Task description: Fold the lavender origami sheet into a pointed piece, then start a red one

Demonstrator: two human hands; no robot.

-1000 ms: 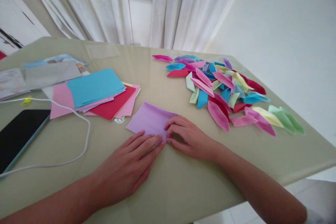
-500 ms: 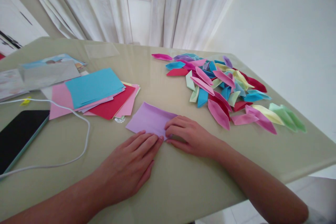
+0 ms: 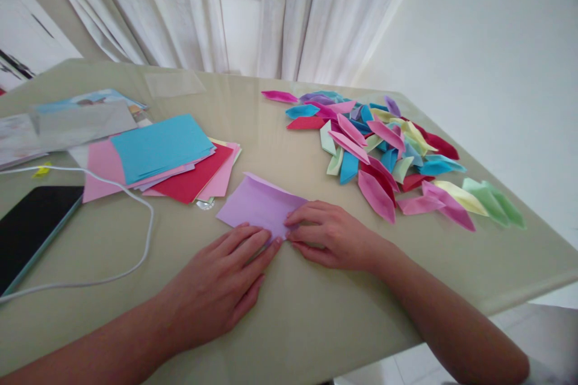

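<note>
A sheet of purple paper (image 3: 257, 207) lies on the table in front of me, its far long edge folded up and standing a little off the sheet. My left hand (image 3: 226, 277) rests palm down with its fingers stretched out, fingertips on the paper's near edge. Bent fingers of my right hand (image 3: 332, 234) pinch the paper's right near corner, the thumb low by the edge. The two hands' fingertips almost meet there. Part of the right end of the sheet is hidden under the right fingers.
A heap of folded colored paper pieces (image 3: 356, 138) spreads over the table's right side. To the left are a stack of colored paper sheets (image 3: 162, 147), clear plastic sleeves (image 3: 85, 126), a dark-screened phone (image 3: 34, 228) and a white cable (image 3: 147, 240). Curtains (image 3: 180, 12) hang behind the table (image 3: 280, 325).
The paper's folded far edge leans further over toward me. Both hands stay at the near edge, with only slight finger shifts.
</note>
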